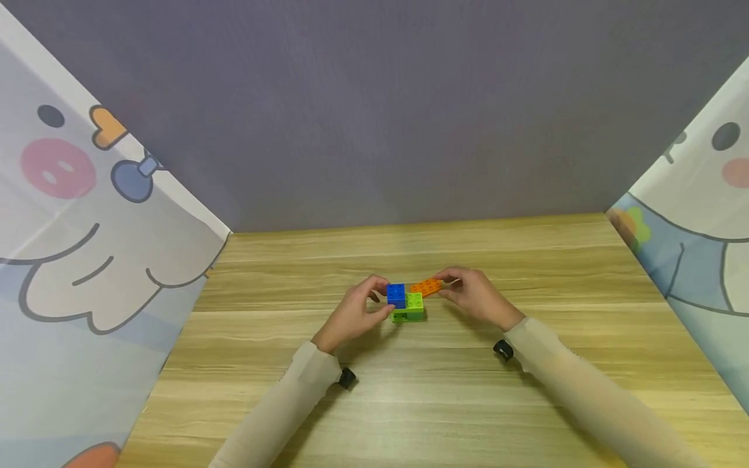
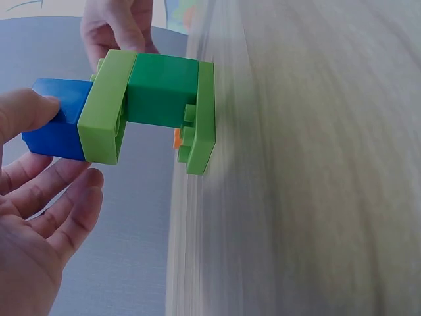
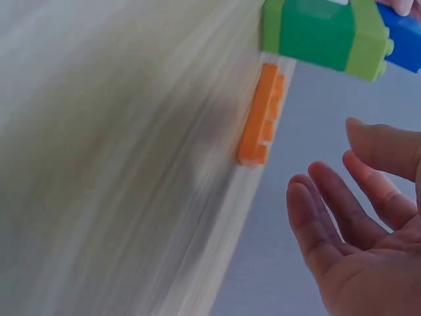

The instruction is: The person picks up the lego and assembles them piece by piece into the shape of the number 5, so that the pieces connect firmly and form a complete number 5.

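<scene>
A small stack of toy building bricks stands on the wooden table. Its lime plate [image 2: 202, 118] is at the bottom, then a green brick [image 2: 162, 90], a lime brick [image 2: 105, 108] and a blue brick [image 1: 395, 295] on top at the left. My left hand [image 1: 358, 308] pinches the blue brick between thumb and fingers. Behind the stack to the right lies a flat orange plate [image 3: 258, 118], studs up. Beside its right end is my right hand [image 1: 473, 296], and the right wrist view shows the fingers [image 3: 332, 204] spread with nothing between them.
The wood-grain table [image 1: 421, 390] runs back to a grey wall [image 1: 374, 117]. Cartoon-printed panels [image 1: 70, 214] flank it on left and right. A small black device [image 1: 347, 378] sits at the left wrist, another black device [image 1: 503, 350] at the right one.
</scene>
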The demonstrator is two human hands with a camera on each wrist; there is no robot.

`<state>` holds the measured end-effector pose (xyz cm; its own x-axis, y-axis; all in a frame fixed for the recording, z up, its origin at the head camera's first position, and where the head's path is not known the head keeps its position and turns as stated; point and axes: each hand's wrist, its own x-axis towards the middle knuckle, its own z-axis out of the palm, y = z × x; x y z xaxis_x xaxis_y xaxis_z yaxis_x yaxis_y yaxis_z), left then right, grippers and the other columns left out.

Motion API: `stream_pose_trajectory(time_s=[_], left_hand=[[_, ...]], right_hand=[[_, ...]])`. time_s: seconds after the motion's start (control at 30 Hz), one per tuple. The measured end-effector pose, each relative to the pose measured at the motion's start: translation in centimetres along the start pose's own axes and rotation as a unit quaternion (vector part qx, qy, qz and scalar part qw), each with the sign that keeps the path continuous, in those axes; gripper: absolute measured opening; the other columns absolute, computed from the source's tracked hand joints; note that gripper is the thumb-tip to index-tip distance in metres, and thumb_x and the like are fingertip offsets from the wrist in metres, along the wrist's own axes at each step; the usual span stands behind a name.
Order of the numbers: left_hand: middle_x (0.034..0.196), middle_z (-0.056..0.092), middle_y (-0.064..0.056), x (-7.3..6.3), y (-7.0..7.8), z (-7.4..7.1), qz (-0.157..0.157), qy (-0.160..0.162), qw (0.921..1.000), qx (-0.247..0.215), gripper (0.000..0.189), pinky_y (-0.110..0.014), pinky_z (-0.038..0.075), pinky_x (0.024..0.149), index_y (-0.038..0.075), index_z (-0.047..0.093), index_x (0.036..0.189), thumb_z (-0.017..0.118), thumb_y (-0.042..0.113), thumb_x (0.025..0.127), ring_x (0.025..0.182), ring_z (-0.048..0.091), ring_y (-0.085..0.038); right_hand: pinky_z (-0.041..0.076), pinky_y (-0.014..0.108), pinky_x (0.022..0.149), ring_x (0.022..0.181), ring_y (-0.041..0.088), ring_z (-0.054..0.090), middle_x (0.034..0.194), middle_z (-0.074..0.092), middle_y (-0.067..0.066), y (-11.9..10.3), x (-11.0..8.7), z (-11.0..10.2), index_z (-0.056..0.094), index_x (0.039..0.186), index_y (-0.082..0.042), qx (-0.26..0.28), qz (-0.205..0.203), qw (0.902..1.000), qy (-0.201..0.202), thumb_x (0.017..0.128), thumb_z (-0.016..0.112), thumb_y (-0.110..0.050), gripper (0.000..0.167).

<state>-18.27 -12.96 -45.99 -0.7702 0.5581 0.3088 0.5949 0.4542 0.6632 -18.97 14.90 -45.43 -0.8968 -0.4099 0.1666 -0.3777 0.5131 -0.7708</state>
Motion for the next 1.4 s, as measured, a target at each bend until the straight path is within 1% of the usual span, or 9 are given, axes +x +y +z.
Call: stream_pose_trajectory(time_s=[0.13, 0.23, 0.37, 0.5, 0.6, 0.8, 1.03, 1.23, 1.4], left_hand=[[0.103, 0.059, 0.001, -0.1, 0.1, -0.1, 0.000, -0.007, 1.0000, -0.005, 0.034, -0.029, 0.051, 0.075, 0.011, 0.052, 0.116, 0.069, 0.017, 0.088, 0.093, 0.059, -0.015], [0.103, 0.060, 0.000, 0.0, 0.1, -0.1, 0.001, -0.010, 0.9999, -0.010, 0.034, -0.033, 0.052, 0.075, 0.010, 0.052, 0.116, 0.069, 0.018, 0.088, 0.093, 0.059, -0.017], [0.104, 0.062, -0.001, 0.0, 0.2, -0.2, 0.005, -0.012, 0.9999, -0.009, 0.034, -0.033, 0.052, 0.075, 0.010, 0.052, 0.115, 0.070, 0.017, 0.087, 0.093, 0.060, -0.019], [0.104, 0.062, -0.002, 0.0, 0.3, -0.2, 0.007, -0.014, 0.9998, -0.009, 0.035, -0.034, 0.052, 0.076, 0.010, 0.052, 0.115, 0.071, 0.017, 0.087, 0.093, 0.060, -0.020], [0.104, 0.062, -0.001, 0.0, 0.3, -0.3, 0.006, -0.018, 0.9997, -0.014, 0.036, -0.035, 0.052, 0.075, 0.011, 0.051, 0.116, 0.070, 0.018, 0.087, 0.093, 0.060, -0.019], [0.104, 0.061, -0.001, -0.2, 0.4, -0.4, 0.005, -0.020, 0.9991, -0.038, 0.035, -0.038, 0.052, 0.075, 0.013, 0.047, 0.117, 0.068, 0.017, 0.089, 0.094, 0.060, -0.021], [0.105, 0.060, -0.001, -0.2, 0.5, -0.3, 0.016, -0.012, 0.9991, -0.036, 0.033, -0.034, 0.052, 0.075, 0.012, 0.048, 0.116, 0.067, 0.017, 0.090, 0.094, 0.060, -0.024], [0.108, 0.059, 0.000, -0.2, 0.4, -0.2, 0.009, -0.009, 0.9992, -0.037, 0.032, -0.032, 0.052, 0.075, 0.012, 0.048, 0.117, 0.066, 0.017, 0.090, 0.096, 0.059, -0.023], [0.108, 0.059, 0.000, -0.3, 0.4, -0.2, -0.001, -0.007, 0.9992, -0.040, 0.032, -0.035, 0.052, 0.076, 0.013, 0.047, 0.117, 0.066, 0.017, 0.090, 0.097, 0.059, -0.023]], right_hand=[[0.052, 0.036, 0.081, 0.101, 0.033, 0.060, 0.114, 0.061, 0.017, 0.5, 0.5, -0.2, 0.064, 0.115, 0.001, -0.014, 0.013, 0.9997, -0.014, 0.085, 0.069, 0.000, 0.030], [0.052, 0.038, 0.082, 0.101, 0.032, 0.060, 0.114, 0.061, 0.016, 0.7, 0.9, -0.1, 0.064, 0.115, 0.001, -0.021, 0.023, 0.9994, -0.018, 0.085, 0.069, 0.000, 0.030], [0.052, 0.039, 0.083, 0.100, 0.030, 0.060, 0.113, 0.062, 0.015, 1.0, 1.4, 0.2, 0.064, 0.114, 0.000, -0.038, 0.031, 0.9985, -0.024, 0.084, 0.070, 0.000, 0.030], [0.049, 0.041, 0.086, 0.099, 0.030, 0.059, 0.110, 0.062, 0.014, 1.1, 1.9, 0.4, 0.064, 0.113, 0.001, -0.056, 0.034, 0.9975, -0.027, 0.083, 0.070, 0.000, 0.031], [0.048, 0.042, 0.087, 0.099, 0.028, 0.059, 0.109, 0.062, 0.013, 1.1, 2.1, 0.6, 0.065, 0.113, 0.001, -0.061, 0.044, 0.9967, -0.028, 0.083, 0.071, -0.001, 0.031], [0.049, 0.039, 0.085, 0.097, 0.026, 0.059, 0.109, 0.062, 0.012, 1.3, 2.5, 0.9, 0.066, 0.111, 0.000, -0.069, 0.054, 0.9955, -0.036, 0.083, 0.070, 0.000, 0.028], [0.050, 0.039, 0.081, 0.093, 0.025, 0.059, 0.104, 0.063, 0.011, 1.4, 2.6, 1.1, 0.067, 0.104, 0.000, -0.085, 0.047, 0.9948, -0.030, 0.080, 0.070, 0.006, 0.025], [0.049, 0.040, 0.081, 0.091, 0.025, 0.058, 0.101, 0.063, 0.010, 1.4, 2.5, 1.2, 0.068, 0.101, -0.001, -0.086, 0.055, 0.9943, -0.032, 0.076, 0.072, 0.006, 0.026], [0.049, 0.038, 0.079, 0.088, 0.023, 0.058, 0.100, 0.063, 0.008, 1.5, 2.5, 1.2, 0.067, 0.100, -0.002, -0.084, 0.067, 0.9935, -0.038, 0.077, 0.074, 0.002, 0.024]])
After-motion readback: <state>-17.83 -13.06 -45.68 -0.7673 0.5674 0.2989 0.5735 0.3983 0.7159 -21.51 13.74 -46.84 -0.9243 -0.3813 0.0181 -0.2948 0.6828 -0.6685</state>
